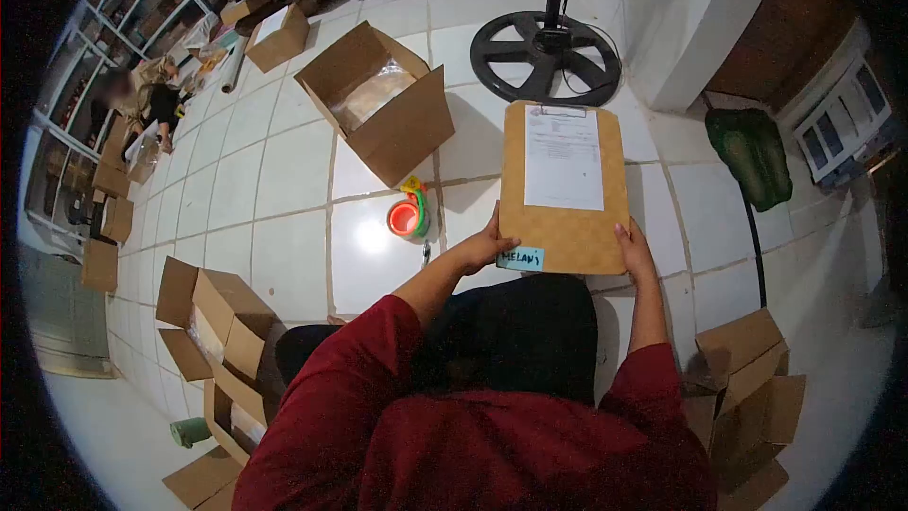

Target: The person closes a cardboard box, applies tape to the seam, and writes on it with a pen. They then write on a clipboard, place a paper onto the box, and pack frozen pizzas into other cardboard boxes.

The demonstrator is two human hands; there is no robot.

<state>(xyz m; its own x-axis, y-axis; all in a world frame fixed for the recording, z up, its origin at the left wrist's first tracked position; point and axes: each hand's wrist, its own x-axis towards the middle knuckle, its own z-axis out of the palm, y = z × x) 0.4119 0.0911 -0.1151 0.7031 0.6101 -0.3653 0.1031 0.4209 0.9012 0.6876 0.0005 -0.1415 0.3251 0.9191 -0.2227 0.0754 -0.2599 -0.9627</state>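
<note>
A tan clipboard point(558, 237) with a printed white sheet point(565, 166) under its top clip is held out over my knees. My left hand point(485, 244) grips its lower left edge, close to a blue label with handwriting. On the lower right edge, my right hand point(636, 248) has its fingers around the board, the thumb on top. Left of the clipboard, a roll of tape point(405, 219) with an orange core and a green and orange dispenser stands on the floor. A pen-like object point(427, 252) lies just below it.
An open carton point(402, 123) with plastic-wrapped contents stands ahead. More open cartons flank me, at left point(222, 317) and right point(752, 397). A black round stand base point(547, 57) is beyond the clipboard. Two people sit on the floor at upper left, near shelves point(90, 66).
</note>
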